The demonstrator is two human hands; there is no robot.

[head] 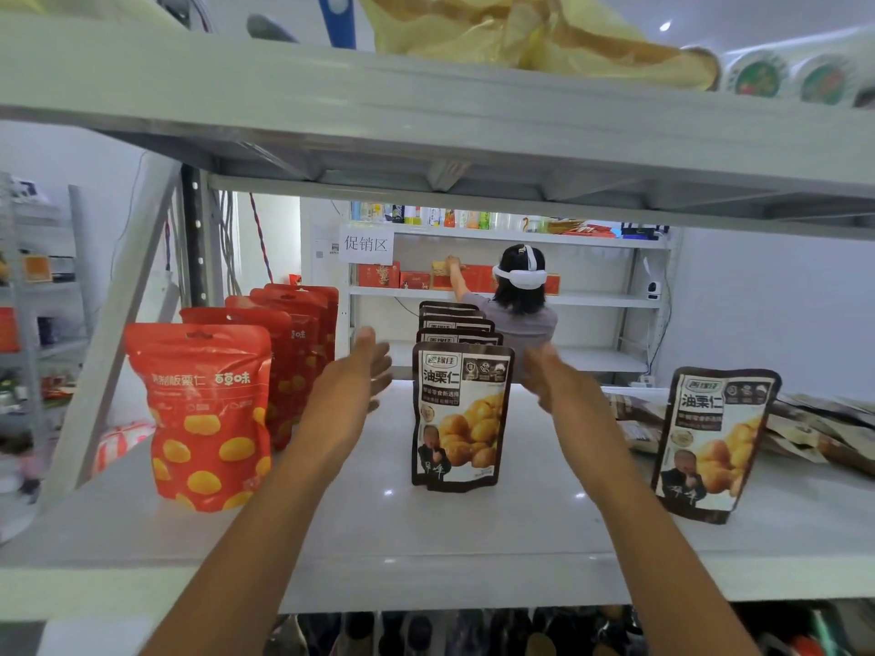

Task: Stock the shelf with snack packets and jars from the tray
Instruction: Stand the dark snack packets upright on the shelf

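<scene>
With left hand (364, 376) and right hand (554, 381) spread empty flanking the central row of dark brown foil chestnut pouches (461, 419), press inward evenly, keeping all upright.

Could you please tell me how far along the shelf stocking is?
Done: a row of red packets and a row of brown packets stand on the shelf. In hand: nothing; the left hand and right hand reach open on either side of the brown row. Remaining: a lone brown packet stands at right, beside a pile of packets lying flat. No tray or jars show.
</scene>
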